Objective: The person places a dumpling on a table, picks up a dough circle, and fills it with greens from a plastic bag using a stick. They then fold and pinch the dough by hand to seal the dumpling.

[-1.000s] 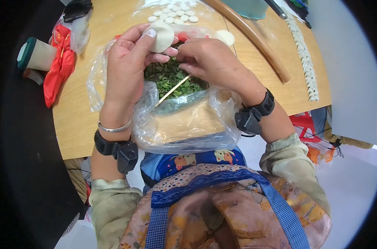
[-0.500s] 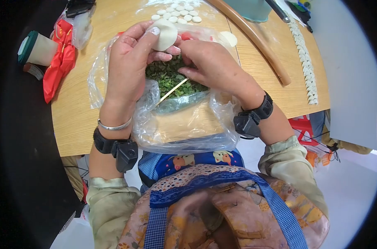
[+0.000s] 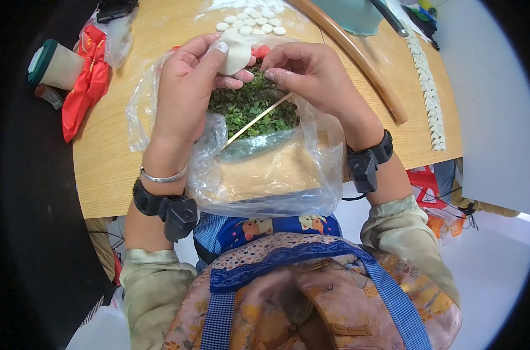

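Observation:
My left hand (image 3: 186, 81) holds a round, pale dough wrapper (image 3: 236, 52) by its edge, thumb over it and fingers behind. To its right is my right hand (image 3: 320, 79), its thumb and forefinger curled with the tips close together; whether anything is between them I cannot make out. Both hands are above chopped green filling (image 3: 247, 111) in a clear plastic bag (image 3: 212, 175). A thin wooden stick (image 3: 256, 121) lies slantwise across the filling, its upper end near my right palm.
Several small dough rounds (image 3: 256, 23) lie on floured wood at the back. A long wooden rod (image 3: 358, 61) and a row of shaped dough pieces (image 3: 429, 99) are to the right. At left are a green-lidded container (image 3: 58, 65) and a red bag (image 3: 88, 87).
My right hand has moved right, away from the wrapper, uncovering more of the stick and filling. My left hand still holds the wrapper, which now looks more bent.

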The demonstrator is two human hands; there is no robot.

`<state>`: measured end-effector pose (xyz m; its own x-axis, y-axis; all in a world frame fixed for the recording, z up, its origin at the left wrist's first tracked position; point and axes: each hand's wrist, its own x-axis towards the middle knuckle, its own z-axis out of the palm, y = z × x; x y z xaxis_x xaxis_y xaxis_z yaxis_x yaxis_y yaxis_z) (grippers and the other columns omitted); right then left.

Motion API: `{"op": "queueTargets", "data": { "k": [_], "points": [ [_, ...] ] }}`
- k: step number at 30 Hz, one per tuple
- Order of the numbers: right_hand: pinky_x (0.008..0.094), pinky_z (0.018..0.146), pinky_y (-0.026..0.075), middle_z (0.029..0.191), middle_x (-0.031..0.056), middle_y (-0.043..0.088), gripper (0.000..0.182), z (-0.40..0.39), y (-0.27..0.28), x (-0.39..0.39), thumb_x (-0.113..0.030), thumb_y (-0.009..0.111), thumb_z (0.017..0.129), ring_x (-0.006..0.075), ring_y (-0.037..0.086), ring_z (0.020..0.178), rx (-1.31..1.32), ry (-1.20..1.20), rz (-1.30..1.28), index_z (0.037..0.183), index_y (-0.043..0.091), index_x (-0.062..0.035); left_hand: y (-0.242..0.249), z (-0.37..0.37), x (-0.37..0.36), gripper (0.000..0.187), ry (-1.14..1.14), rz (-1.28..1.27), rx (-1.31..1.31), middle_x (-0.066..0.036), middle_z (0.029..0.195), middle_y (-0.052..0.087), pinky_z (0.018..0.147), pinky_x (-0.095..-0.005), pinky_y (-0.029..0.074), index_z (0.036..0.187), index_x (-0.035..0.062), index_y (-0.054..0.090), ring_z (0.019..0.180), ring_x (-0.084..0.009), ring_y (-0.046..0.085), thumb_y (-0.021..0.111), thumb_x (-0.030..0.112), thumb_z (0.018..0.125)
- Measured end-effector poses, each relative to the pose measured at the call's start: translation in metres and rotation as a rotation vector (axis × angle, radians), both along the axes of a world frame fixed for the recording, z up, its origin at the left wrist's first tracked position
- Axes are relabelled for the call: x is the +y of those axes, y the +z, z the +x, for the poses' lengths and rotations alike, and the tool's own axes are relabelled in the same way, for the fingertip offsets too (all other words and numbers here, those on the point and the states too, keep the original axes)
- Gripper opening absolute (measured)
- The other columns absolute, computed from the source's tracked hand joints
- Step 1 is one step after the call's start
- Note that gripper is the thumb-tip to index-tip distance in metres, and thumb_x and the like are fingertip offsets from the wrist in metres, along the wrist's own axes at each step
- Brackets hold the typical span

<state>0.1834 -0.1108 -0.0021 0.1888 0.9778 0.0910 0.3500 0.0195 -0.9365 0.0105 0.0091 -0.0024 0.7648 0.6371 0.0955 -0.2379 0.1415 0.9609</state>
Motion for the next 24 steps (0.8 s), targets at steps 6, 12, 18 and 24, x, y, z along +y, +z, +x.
{"op": "queueTargets", "data": {
  "k": [6, 12, 18, 24],
  "points": [
    [0.0208, 0.07, 0.048, 0.09, 0.0013, 0.065, 0.014, 0.005, 0.014, -0.004, -0.007, 0.068, 0.087, 0.0058, 0.058, 0.077, 0.228, 0.066, 0.065, 0.099, 0.067, 0.0012, -0.003, 0.0, -0.001, 0.029, -0.021, 0.015, 0.073, -0.014, 0.096, 0.069, 0.066, -0.0222, 0.056, 0.114, -0.0072, 0.058, 0.077, -0.0169, 0.069, 0.047, 0.014, 0.098],
    [0.0261, 0.066, 0.051, 0.084, 0.0042, 0.066, 0.011, -0.008, 0.011, -0.004, -0.003, 0.065, 0.085, 0.0127, 0.064, 0.073, 0.024, -0.042, 0.335, 0.095, 0.067, 0.0009, 0.001, 0.001, -0.008, 0.036, -0.244, -0.171, 0.111, -0.015, 0.101, 0.068, 0.071, -0.0244, 0.057, 0.12, -0.0061, 0.056, 0.083, -0.0198, 0.07, 0.042, 0.021, 0.102],
    [0.0355, 0.065, 0.05, 0.079, 0.0117, 0.061, 0.012, -0.016, 0.008, -0.001, -0.006, 0.067, 0.078, 0.0282, 0.061, 0.072, -0.521, -0.066, 0.431, 0.09, 0.066, -0.0044, 0.002, 0.002, -0.01, 0.036, -0.28, -0.213, 0.113, -0.014, 0.103, 0.067, 0.073, -0.0244, 0.058, 0.124, -0.0062, 0.055, 0.085, -0.0189, 0.07, 0.046, 0.02, 0.101],
    [0.0337, 0.067, 0.051, 0.08, 0.0117, 0.062, 0.016, -0.018, 0.017, -0.004, -0.008, 0.068, 0.078, 0.0249, 0.064, 0.074, -0.404, -0.086, 0.307, 0.093, 0.065, -0.0026, 0.001, 0.002, -0.01, 0.035, -0.261, -0.157, 0.131, -0.011, 0.106, 0.067, 0.074, -0.0229, 0.058, 0.126, -0.0059, 0.054, 0.086, -0.015, 0.069, 0.053, 0.015, 0.098]
  ]
}}
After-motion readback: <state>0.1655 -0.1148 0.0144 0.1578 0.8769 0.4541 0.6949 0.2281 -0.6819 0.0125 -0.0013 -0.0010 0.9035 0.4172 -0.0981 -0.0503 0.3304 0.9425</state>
